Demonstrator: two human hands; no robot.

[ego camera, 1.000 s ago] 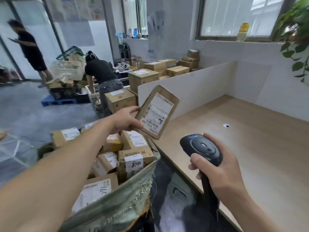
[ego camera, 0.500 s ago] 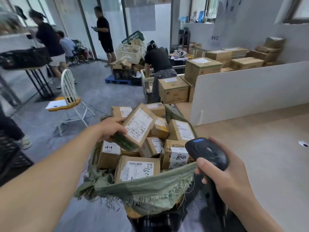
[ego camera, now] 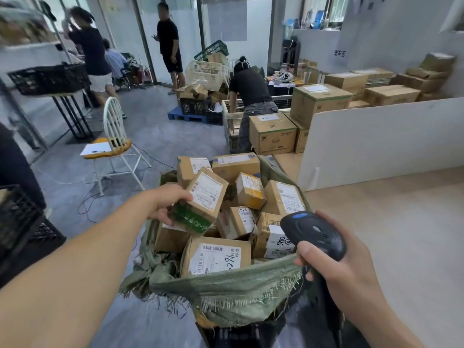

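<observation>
My left hand (ego camera: 167, 204) grips a small cardboard parcel (ego camera: 203, 197) with a white label and a green printed side, holding it over the left part of an open green woven sack (ego camera: 226, 287). The sack is packed with several labelled cardboard parcels (ego camera: 216, 254). My right hand (ego camera: 344, 270) holds a black barcode scanner (ego camera: 313, 233) by its handle at the sack's right rim, its head tilted toward the parcels.
A wooden table top (ego camera: 401, 222) with a white partition (ego camera: 376, 139) lies to the right. A white chair (ego camera: 113, 144), black crates (ego camera: 20, 229) and stacked cartons (ego camera: 273, 134) stand on the grey floor. Several people (ego camera: 251, 96) stand or bend beyond.
My left hand carried the parcel from up beside the table down and left over the sack. The view swung left toward the room. The scanner hand kept its grip.
</observation>
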